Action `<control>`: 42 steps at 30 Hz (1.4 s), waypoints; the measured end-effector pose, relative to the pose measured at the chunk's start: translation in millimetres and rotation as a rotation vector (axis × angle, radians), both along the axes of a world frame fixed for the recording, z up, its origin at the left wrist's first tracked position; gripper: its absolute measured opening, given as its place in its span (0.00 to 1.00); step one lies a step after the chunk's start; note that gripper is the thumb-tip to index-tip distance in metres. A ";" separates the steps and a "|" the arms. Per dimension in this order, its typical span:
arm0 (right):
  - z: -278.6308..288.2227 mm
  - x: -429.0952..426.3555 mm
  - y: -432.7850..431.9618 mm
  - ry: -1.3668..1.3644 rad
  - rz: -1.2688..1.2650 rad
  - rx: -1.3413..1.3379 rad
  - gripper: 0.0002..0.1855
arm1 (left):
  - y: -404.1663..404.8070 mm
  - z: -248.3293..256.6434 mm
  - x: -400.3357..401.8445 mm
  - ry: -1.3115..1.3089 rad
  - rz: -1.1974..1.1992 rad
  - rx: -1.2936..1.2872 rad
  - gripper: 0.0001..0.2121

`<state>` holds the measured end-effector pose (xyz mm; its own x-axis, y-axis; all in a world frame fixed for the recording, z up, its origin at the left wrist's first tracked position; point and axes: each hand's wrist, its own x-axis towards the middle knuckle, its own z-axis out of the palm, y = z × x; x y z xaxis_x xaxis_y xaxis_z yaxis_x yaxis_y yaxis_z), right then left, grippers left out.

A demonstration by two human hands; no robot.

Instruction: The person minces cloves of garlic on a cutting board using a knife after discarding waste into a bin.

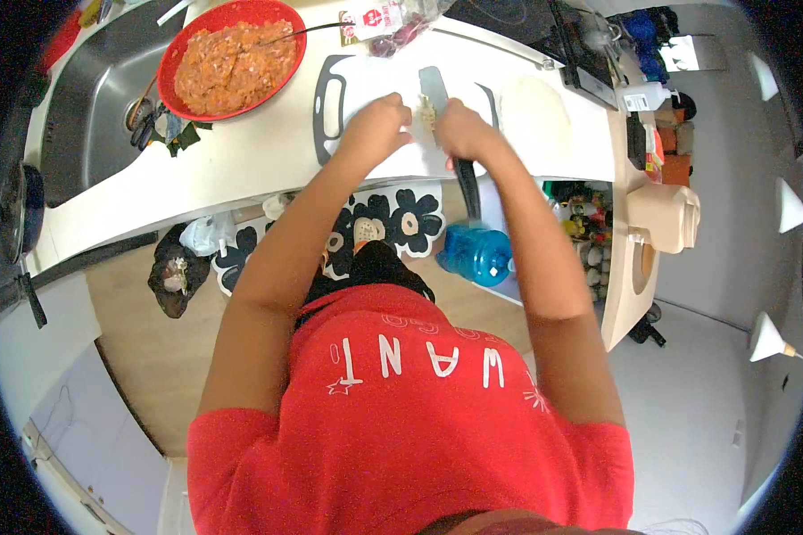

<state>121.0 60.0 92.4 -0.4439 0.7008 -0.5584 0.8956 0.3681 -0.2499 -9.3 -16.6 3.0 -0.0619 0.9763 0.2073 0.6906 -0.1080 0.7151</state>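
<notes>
A white cutting board (375, 80) with grey edges and a handle slot lies on the counter. My right hand (467, 132) grips a kitchen knife (432, 83); its broad blade points away from me over the board and its black handle reaches back past the counter edge. A small heap of pale chopped food, perhaps garlic (428, 115), lies along the blade's left side. My left hand (378, 127) is over the board left of the heap, fingers bent towards it; whether they pinch anything cannot be seen.
Left of the board stands a red bowl (299, 60) of orange-pink minced mixture with a utensil in it. Beyond are a sink (100, 100) and a plastic package (381, 20). A pale round sheet (534, 117) lies right of the board. Below is a blue water bottle (478, 254).
</notes>
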 end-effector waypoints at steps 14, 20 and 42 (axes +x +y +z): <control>24.7 -8.0 10.4 0.245 -0.269 -0.398 0.10 | 9.9 -15.2 15.0 -0.084 0.240 0.317 0.21; 24.9 24.0 21.3 0.375 -0.600 -0.606 0.06 | -21.0 4.2 67.1 0.090 0.160 0.207 0.31; 47.8 34.9 31.8 0.214 -0.250 -0.427 0.10 | 25.7 -3.5 50.3 0.296 0.352 0.081 0.26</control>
